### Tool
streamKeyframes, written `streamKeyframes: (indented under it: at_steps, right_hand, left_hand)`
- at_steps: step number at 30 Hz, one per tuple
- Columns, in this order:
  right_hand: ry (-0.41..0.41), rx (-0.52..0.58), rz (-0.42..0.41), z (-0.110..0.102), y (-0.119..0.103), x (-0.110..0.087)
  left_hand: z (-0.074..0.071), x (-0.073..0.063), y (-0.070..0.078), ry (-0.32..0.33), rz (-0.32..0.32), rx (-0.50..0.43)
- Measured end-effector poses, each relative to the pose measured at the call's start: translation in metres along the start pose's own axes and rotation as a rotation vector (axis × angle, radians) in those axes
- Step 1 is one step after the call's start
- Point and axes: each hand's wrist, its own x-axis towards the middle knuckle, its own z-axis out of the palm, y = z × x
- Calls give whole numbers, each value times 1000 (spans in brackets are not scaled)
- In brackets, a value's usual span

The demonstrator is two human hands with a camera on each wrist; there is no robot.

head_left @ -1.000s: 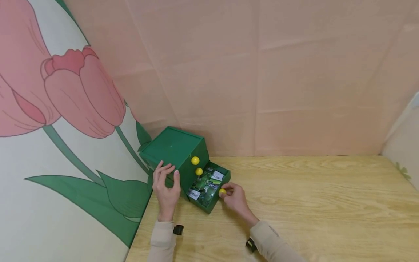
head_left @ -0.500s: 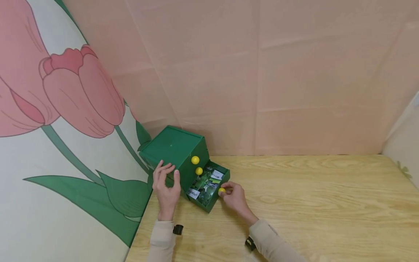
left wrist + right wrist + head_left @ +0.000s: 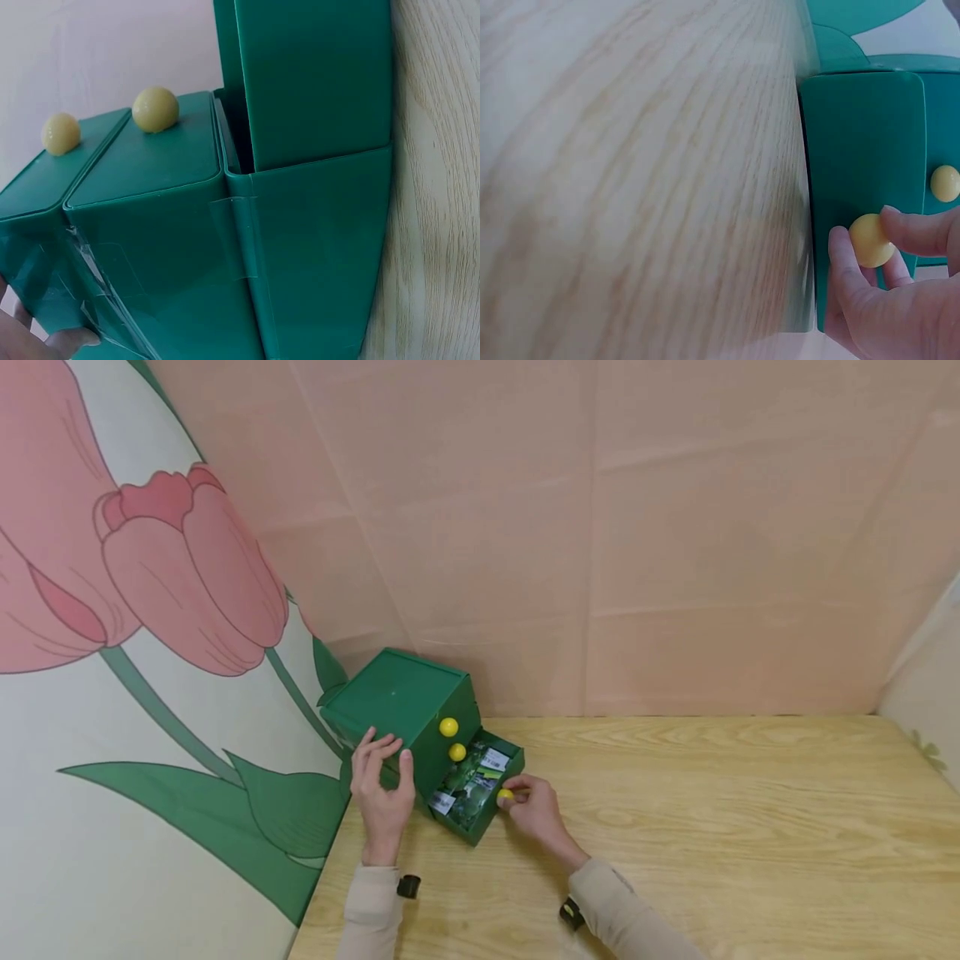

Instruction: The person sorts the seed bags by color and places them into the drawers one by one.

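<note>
A green drawer box (image 3: 397, 693) stands in the corner, with its bottom drawer (image 3: 476, 835) pulled partway out. My right hand (image 3: 536, 810) pinches the yellow ball knob (image 3: 506, 797) on that drawer's front; thumb and fingertips lie around the knob (image 3: 871, 241) in the right wrist view. My left hand (image 3: 384, 793) rests on the box's near side and top edge, its fingers spread. In the left wrist view its thumb (image 3: 71, 339) touches the box's side. Two more yellow knobs, an upper one (image 3: 448, 727) and a lower one (image 3: 457, 752), sit on shut drawers above.
Inside the open drawer lie shiny dark packets (image 3: 472, 789) with white labels. A wooden table (image 3: 712, 827) stretches to the right. Behind the box hangs a pinkish cloth wall (image 3: 525, 527), and a tulip-printed panel (image 3: 187, 710) stands close on the left.
The bottom drawer has slid slightly inward, and my right hand on its knob has shifted a little left with it. My left hand stays in place on the box.
</note>
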Motion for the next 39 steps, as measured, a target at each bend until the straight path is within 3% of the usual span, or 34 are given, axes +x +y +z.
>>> streamKeyframes:
  at_steps: [39]
  right_hand:
    - [-42, -7, -18, -2, -1, 17]
  left_hand:
    - [12, -3, 0, 12, 1, 20]
